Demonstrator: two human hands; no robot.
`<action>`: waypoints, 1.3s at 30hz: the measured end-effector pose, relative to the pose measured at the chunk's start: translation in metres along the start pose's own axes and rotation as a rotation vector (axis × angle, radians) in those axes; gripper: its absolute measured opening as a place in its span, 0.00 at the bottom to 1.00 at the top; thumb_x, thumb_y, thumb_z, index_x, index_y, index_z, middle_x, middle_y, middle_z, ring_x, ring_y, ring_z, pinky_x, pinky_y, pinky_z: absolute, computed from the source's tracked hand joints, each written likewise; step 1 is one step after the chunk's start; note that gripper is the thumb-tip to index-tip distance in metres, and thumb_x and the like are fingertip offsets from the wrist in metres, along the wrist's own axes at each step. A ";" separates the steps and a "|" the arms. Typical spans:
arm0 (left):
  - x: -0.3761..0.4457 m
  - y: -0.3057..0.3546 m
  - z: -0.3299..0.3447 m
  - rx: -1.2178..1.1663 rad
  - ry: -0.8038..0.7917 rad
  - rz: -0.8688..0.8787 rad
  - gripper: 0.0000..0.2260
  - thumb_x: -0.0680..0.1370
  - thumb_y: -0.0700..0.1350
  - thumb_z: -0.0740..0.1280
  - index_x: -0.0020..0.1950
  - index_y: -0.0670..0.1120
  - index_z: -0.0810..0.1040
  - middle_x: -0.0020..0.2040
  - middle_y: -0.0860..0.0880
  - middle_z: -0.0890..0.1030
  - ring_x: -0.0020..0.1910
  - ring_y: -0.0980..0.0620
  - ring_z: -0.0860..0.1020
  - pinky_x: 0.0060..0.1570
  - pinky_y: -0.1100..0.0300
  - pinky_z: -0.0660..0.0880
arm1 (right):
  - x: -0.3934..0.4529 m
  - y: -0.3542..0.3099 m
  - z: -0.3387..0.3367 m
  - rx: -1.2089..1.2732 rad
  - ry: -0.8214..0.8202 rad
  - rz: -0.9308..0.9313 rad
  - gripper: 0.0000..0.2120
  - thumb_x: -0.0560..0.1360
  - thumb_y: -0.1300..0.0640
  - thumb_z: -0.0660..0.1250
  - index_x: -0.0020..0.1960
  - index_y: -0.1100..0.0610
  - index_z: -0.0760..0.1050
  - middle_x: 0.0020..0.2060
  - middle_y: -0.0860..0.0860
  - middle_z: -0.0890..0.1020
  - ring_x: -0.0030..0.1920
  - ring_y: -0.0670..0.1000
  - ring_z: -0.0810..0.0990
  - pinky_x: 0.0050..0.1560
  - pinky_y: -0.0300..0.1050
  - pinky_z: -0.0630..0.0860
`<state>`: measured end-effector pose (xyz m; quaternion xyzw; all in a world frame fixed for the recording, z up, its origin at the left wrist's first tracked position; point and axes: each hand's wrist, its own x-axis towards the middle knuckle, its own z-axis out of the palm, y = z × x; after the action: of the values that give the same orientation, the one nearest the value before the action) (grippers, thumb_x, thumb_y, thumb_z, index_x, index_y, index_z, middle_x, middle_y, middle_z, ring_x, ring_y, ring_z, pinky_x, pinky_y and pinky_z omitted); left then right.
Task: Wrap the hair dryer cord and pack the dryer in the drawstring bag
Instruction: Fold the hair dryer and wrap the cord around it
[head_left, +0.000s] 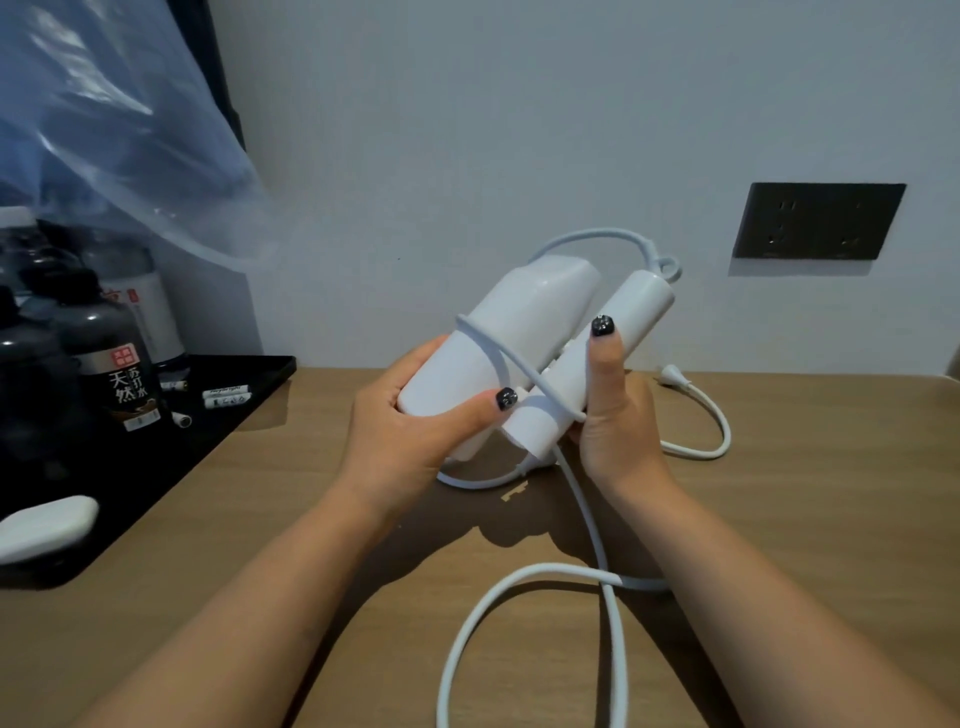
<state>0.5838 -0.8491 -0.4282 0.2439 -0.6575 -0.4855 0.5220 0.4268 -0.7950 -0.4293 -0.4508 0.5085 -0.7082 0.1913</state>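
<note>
Against white wall (467, 130), wooden table (805, 519), black tray (208, 415), socket (818, 221)

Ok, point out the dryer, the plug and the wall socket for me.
hair dryer (524, 322), head view, on the white barrel.
plug (674, 375), head view, on its white body.
wall socket (818, 221), head view, middle of the dark plate.

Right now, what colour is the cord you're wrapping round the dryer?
White, matching the dryer; the cord shows best in the head view.

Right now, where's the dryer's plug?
In the head view, the plug lies on the wooden table by the wall, right of the right hand, below the wall socket.
</note>
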 end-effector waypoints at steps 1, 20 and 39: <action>-0.001 0.001 0.001 0.010 0.012 0.019 0.24 0.59 0.54 0.79 0.53 0.59 0.78 0.47 0.63 0.81 0.47 0.65 0.79 0.39 0.67 0.78 | 0.001 -0.001 0.001 0.002 0.008 -0.005 0.32 0.63 0.27 0.56 0.40 0.57 0.77 0.35 0.53 0.83 0.39 0.51 0.83 0.40 0.46 0.78; 0.010 -0.008 -0.023 0.559 0.420 0.240 0.29 0.64 0.56 0.78 0.63 0.62 0.73 0.52 0.62 0.76 0.50 0.62 0.75 0.47 0.61 0.75 | 0.004 -0.008 0.005 -0.314 -0.214 0.392 0.44 0.77 0.31 0.41 0.41 0.64 0.83 0.22 0.49 0.72 0.20 0.43 0.67 0.28 0.39 0.62; 0.008 -0.013 -0.010 1.026 0.069 0.994 0.28 0.72 0.43 0.73 0.69 0.42 0.69 0.61 0.35 0.75 0.58 0.36 0.74 0.54 0.44 0.72 | -0.011 -0.016 0.004 0.002 -0.285 0.478 0.39 0.67 0.23 0.55 0.43 0.61 0.75 0.30 0.54 0.76 0.23 0.46 0.65 0.24 0.37 0.57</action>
<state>0.5876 -0.8650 -0.4365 0.1454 -0.8195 0.1881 0.5214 0.4385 -0.7824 -0.4199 -0.4127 0.5679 -0.5729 0.4230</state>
